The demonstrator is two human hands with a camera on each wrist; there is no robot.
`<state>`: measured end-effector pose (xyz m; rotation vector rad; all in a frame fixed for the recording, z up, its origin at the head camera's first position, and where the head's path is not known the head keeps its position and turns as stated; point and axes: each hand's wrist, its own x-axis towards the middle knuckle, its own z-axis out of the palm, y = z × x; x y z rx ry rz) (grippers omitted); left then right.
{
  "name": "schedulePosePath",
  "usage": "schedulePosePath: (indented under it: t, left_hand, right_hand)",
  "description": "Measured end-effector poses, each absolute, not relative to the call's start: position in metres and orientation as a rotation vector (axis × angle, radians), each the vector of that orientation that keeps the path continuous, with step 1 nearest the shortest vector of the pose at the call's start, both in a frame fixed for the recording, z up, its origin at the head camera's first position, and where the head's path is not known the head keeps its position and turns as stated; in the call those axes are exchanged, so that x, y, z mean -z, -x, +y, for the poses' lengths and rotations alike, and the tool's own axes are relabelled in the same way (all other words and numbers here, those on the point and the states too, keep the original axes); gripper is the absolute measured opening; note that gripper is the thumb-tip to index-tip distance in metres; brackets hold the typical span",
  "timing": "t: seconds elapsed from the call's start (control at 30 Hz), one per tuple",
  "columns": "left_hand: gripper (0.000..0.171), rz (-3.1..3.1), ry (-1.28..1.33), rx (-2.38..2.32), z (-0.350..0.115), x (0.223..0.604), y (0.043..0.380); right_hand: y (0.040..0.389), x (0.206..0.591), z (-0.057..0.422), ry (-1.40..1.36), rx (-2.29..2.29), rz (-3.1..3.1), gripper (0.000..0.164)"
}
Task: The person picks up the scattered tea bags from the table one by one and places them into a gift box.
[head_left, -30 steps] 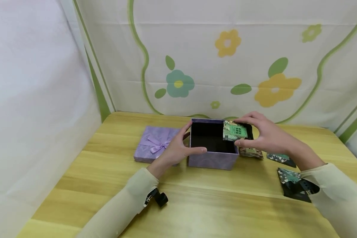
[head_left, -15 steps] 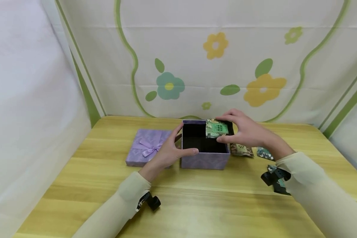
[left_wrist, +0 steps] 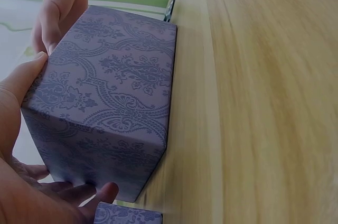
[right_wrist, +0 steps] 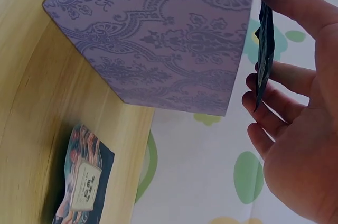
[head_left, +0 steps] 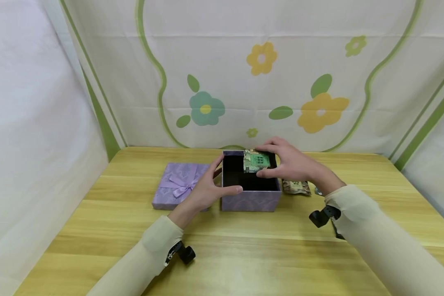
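Note:
An open purple patterned gift box (head_left: 249, 201) with a black inside stands on the table. My left hand (head_left: 204, 192) holds it at its left side, the thumb at the front rim and the fingers against the left wall (left_wrist: 90, 155). Over the box's opening, my right hand (head_left: 294, 165) pinches a flat packet (head_left: 256, 160) with a green label by its edges, thumb in front and fingers behind. Edge-on in the right wrist view, this packet (right_wrist: 265, 49) appears thin and dark, beside the rim of the box.
The purple lid (head_left: 174, 187) with a ribbon bow lies left of the box. To the box's right lies a brown packet (head_left: 297, 187) with a pale label. More dark packets (head_left: 338, 231) show partly behind the right forearm. A flowered cloth hangs behind the table.
My right hand has carried the green-labelled packet leftward, further over the box opening. The left hand keeps its place on the box. The head view has shifted slightly.

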<state>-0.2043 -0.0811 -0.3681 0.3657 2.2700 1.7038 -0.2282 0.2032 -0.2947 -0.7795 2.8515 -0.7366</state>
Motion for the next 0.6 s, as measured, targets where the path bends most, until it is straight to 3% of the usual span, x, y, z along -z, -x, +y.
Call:
schedulePosePath:
  t: [0.6]
  left_hand:
    - [0.115, 2.256, -0.358, -1.733, -0.082, 0.368, 0.206]
  right_hand:
    - [0.239, 0.309, 0.177, 0.842, 0.690, 2.825, 0.082]
